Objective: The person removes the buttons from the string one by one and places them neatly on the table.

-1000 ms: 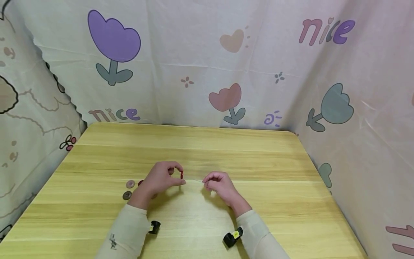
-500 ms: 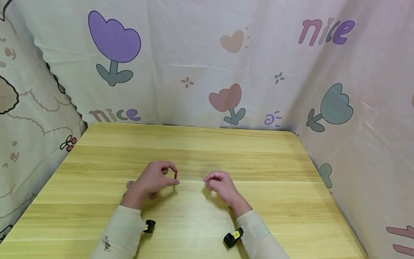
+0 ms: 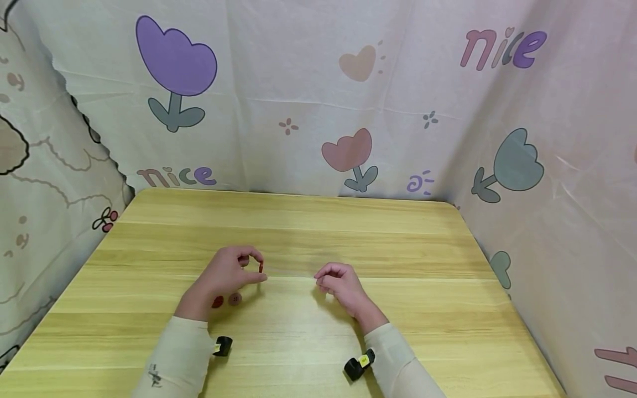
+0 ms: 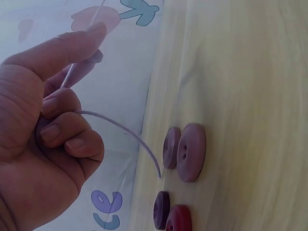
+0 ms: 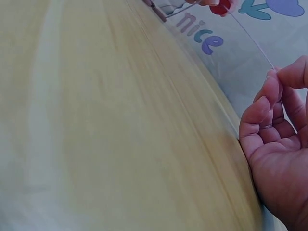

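Observation:
In the head view my left hand [image 3: 229,271] pinches a red button [image 3: 261,266], seen edge-on between thumb and index finger. The right wrist view shows this red button [image 5: 221,6] with a thin pale thread [image 5: 251,39] running from it to my right hand [image 5: 276,125]. There, thumb and fingertips pinch the thread; several lower fingers are curled. From the left hand's curled fingers a tail of thread [image 4: 126,130] droops toward the tabletop beside the loose buttons. The held button is hidden behind the fingers in the left wrist view.
Several loose buttons lie on the wooden table [image 3: 398,237] under the left forearm: a pinkish-brown button [image 4: 191,153], a smaller similar button [image 4: 171,147], a dark purple button [image 4: 161,210] and a red loose button [image 4: 180,219]. A printed cloth [image 3: 278,66] hangs behind the table.
My left hand has moved left with the red button, widening the gap to the right hand and lengthening the thread between them. The right hand has hardly moved.

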Demonstrator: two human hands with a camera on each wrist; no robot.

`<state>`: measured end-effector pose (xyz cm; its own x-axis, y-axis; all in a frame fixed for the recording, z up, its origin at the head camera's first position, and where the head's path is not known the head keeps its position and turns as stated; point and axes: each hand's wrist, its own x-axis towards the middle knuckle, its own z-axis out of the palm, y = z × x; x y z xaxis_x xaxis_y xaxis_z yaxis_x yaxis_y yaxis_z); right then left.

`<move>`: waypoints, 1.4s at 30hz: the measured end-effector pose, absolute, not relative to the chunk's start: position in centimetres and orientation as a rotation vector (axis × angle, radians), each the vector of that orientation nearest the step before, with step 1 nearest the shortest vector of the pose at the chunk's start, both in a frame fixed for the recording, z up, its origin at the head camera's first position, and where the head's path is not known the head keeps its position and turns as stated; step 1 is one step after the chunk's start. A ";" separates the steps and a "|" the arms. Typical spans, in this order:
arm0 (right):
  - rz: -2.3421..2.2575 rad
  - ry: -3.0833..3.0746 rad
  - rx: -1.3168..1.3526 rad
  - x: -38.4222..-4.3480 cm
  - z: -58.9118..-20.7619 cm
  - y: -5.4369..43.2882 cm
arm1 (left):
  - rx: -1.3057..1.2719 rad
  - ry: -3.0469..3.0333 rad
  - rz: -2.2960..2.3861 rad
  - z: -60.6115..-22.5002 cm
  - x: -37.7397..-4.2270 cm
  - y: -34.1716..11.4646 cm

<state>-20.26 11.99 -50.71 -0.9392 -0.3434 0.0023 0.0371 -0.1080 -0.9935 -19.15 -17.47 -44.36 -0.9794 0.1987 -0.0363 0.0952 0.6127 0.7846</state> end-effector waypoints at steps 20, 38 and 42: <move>-2.158 1.876 -0.339 -20.3 -50.5 12.0 | 0.154 2.713 1.358 -44.0 -18.7 -19.7; -2.167 1.863 -0.351 -20.2 -50.5 12.0 | 0.134 2.802 1.322 -44.3 -18.3 -22.4; -2.169 1.862 -0.348 -20.1 -50.5 12.0 | 0.109 2.811 1.334 -44.2 -18.1 -22.9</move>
<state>-20.15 11.99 -50.55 -0.9372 -0.3486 0.0113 0.0417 -0.1443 -0.9887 -18.10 -22.90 -44.17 -0.9971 0.0754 0.0047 0.0514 0.6304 0.7746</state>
